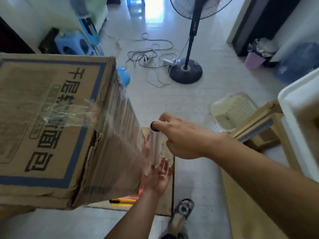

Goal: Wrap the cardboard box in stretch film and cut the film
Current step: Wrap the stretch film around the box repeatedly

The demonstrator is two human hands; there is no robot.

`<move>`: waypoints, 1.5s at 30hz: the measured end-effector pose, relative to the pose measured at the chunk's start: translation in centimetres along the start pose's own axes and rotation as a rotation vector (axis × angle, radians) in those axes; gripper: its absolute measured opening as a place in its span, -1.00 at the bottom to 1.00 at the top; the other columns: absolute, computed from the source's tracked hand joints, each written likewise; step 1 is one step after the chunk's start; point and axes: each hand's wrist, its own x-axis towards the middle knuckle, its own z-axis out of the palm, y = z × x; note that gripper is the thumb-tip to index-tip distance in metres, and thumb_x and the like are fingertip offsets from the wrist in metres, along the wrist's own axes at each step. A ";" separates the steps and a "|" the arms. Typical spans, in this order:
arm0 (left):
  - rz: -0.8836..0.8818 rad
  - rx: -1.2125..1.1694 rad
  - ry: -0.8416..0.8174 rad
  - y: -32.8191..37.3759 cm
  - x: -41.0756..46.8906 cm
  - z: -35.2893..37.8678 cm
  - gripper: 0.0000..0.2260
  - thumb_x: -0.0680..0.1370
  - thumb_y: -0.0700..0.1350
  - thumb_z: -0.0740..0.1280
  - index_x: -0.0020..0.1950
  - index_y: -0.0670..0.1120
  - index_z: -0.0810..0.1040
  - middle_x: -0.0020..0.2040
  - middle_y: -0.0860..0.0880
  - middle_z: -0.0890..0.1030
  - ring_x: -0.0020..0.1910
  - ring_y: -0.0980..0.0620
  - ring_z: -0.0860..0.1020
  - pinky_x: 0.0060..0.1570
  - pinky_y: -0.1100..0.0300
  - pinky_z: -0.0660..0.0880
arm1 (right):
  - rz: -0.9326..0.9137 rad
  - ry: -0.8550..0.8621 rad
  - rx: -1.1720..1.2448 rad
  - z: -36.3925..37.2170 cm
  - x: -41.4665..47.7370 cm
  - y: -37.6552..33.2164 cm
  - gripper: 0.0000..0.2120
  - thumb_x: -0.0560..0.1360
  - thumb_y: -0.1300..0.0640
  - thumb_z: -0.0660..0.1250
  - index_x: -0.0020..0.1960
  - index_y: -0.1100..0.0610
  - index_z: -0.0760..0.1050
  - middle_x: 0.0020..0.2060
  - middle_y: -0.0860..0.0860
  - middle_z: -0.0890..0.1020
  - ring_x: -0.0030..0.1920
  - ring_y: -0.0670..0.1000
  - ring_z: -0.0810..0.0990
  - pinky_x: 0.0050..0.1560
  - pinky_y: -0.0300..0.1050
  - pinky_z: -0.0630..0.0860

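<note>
The upright film roll (154, 144) is pinched at its top by the right hand (181, 137) and supported beneath by the open left hand (158, 176). Thin, clingy film (120, 128) stretches onto the worn, soft-cornered cardboard box (57, 128) alongside, probably best steadied by its edges.

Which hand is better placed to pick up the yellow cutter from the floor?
Left. The left hand is open, low, near the cutter; the right hand holds the roll.

Single head-worn wide-angle view, facing forward and steeply down; cardboard box (57, 128) close at left, both forearms near lens, tiled floor (215, 87) beyond.
</note>
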 end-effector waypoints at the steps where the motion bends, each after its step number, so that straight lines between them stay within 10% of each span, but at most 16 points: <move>1: 0.003 -0.038 0.002 0.1 0.5 0.6 -0.60 0.61 -0.38 -0.01 0.01 -0.09 0.60 0.05 -0.14 0.59 0.05 -0.07 0.55 0.05 0.03 0.44 | -0.022 -0.016 -0.014 -0.6 1.0 0.5 -0.44 0.46 0.30 0.13 0.40 -0.06 0.25 0.23 0.04 0.35 -0.04 0.09 0.49 -0.04 0.02 0.51; 15: 0.077 -0.397 0.089 2.3 8.1 7.8 -0.50 0.47 -0.46 -0.07 0.21 -0.18 0.51 0.13 -0.09 0.57 0.07 0.02 0.55 0.06 0.11 0.47 | -0.279 -0.258 -0.158 -6.4 14.3 5.1 -0.50 0.45 0.30 0.12 0.31 -0.09 0.28 0.17 0.00 0.36 -0.05 0.05 0.50 -0.05 0.04 0.55; 36: 0.405 -0.794 0.277 7.6 15.4 14.3 -0.51 0.41 -0.50 -0.05 -0.28 -0.23 0.67 -0.30 -0.10 0.66 -0.33 -0.01 0.63 0.05 0.10 0.47 | -0.848 -0.621 -0.274 -10.1 29.0 3.6 -0.47 0.40 0.32 0.18 0.34 0.02 0.33 0.15 0.07 0.39 -0.28 -0.12 0.37 -0.35 -0.10 0.36; 45: 0.435 -1.016 0.304 10.0 16.5 15.9 -0.56 0.45 -0.49 -0.07 -0.07 -0.23 0.58 -0.19 -0.14 0.67 -0.03 -0.06 0.57 -0.01 0.08 0.48 | -1.033 -0.742 -0.503 -10.4 33.3 -1.3 -0.45 0.48 0.31 0.14 0.42 -0.04 0.29 0.25 0.09 0.37 -0.19 0.07 0.46 -0.24 -0.07 0.38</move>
